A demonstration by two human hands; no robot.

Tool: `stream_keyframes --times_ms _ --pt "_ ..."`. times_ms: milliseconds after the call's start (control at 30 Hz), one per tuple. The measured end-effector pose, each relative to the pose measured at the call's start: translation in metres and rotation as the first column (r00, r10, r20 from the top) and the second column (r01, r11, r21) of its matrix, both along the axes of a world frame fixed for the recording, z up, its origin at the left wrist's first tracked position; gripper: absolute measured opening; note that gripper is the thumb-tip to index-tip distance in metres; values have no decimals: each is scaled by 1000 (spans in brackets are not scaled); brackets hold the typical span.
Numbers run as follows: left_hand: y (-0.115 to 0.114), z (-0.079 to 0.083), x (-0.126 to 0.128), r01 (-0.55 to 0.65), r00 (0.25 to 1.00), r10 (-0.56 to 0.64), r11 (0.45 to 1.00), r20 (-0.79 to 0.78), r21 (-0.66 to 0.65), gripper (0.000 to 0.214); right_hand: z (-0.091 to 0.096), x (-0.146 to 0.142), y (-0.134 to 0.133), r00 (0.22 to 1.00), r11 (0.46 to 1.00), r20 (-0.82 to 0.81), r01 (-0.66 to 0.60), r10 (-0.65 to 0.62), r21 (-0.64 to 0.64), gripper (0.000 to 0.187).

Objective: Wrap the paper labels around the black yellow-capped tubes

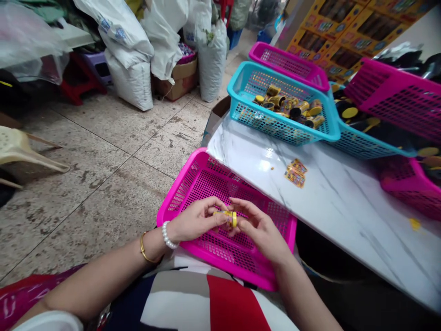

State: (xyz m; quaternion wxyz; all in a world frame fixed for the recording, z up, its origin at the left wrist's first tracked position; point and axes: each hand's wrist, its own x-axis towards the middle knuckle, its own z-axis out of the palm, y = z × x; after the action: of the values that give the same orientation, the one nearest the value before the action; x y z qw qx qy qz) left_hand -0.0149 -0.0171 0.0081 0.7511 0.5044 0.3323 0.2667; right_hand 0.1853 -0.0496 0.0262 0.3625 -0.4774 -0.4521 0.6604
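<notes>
My left hand (201, 218) is closed around a small yellow cylindrical container (230, 219) with a yellow cap, held above a pink basket (193, 172). The container lies sideways, its cap end toward the right. My right hand (260, 227) is curved close to that end, thumb and fingers apart; whether a fingertip touches it I cannot tell. The pink basket rests at my lap beside the table, and the part of it in view around my hands shows bare mesh. Printed yellow-orange stickers (295, 174) lie on the marble-patterned table (255, 161).
On the table, a blue basket (284, 126) holds several similar small containers. More pink (396, 92) and blue baskets stand at the right with black and yellow pieces. Printed boxes (330, 37) are stacked behind. White sacks (129, 69) and a plastic stool (20, 147) stand on the floor.
</notes>
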Motion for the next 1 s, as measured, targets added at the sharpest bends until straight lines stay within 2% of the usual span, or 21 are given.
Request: stream_keyframes --times_ms 67,133,200,267,367,433,467,500,533,567,633,667,733,767,833,900,1000 --pt "0 1 2 13 998 -6 994 70 -111 31 1 2 -1 999 998 -18 -49 50 46 40" --pt "-1 2 4 -40 998 45 994 48 -103 30 2 1 -3 997 986 56 -53 44 159 37" --pt "-2 4 5 -112 994 112 993 0 -43 28 3 -3 -7 979 948 201 -48 -17 313 33" --pt "-3 3 4 -160 987 160 987 -17 0 25 3 -6 -10 928 877 352 -68 -118 475 31" --pt "-2 1 1 -124 992 126 989 20 -83 26 4 -5 -13 834 710 483 -169 -266 684 36" --pt "-1 1 0 -82 993 94 983 69 -163 27 4 -4 -14 801 613 507 -234 -318 755 42" --pt "-1 3 0 -77 992 92 982 85 -172 26 4 -4 -14 796 591 507 -244 -331 769 43" --pt "-1 4 0 -90 990 105 984 93 -151 25 3 -4 -14 798 601 500 -226 -337 767 41" --pt "-2 6 0 -116 988 125 988 90 -101 23 2 -6 -13 808 645 482 -174 -339 744 36" --pt "-2 8 1 -147 986 149 989 77 -31 21 1 -8 -12 829 723 453 -88 -328 686 29" --pt "-3 11 3 -192 981 190 974 27 117 20 -4 -12 -8 899 896 340 112 -276 430 19" --pt "-3 12 4 -196 980 199 966 1 169 20 -6 -14 -6 933 950 262 177 -245 257 19" --pt "0 12 4 -163 984 175 965 -40 203 17 -8 -16 -2 978 983 110 181 -177 -25 27" --pt "1 11 4 -141 987 154 972 -54 190 17 -8 -16 -1 987 985 58 152 -147 -86 30" --pt "3 11 3 -105 991 115 987 -72 125 20 -5 -13 1 994 992 10 109 -108 -69 30" --pt "3 13 2 -96 992 99 994 -76 42 27 -2 -10 0 997 994 5 83 -83 64 31" --pt "0 19 1 -35 999 36 997 8 -70 34 -1 -7 -4 994 951 3 102 -108 292 22"
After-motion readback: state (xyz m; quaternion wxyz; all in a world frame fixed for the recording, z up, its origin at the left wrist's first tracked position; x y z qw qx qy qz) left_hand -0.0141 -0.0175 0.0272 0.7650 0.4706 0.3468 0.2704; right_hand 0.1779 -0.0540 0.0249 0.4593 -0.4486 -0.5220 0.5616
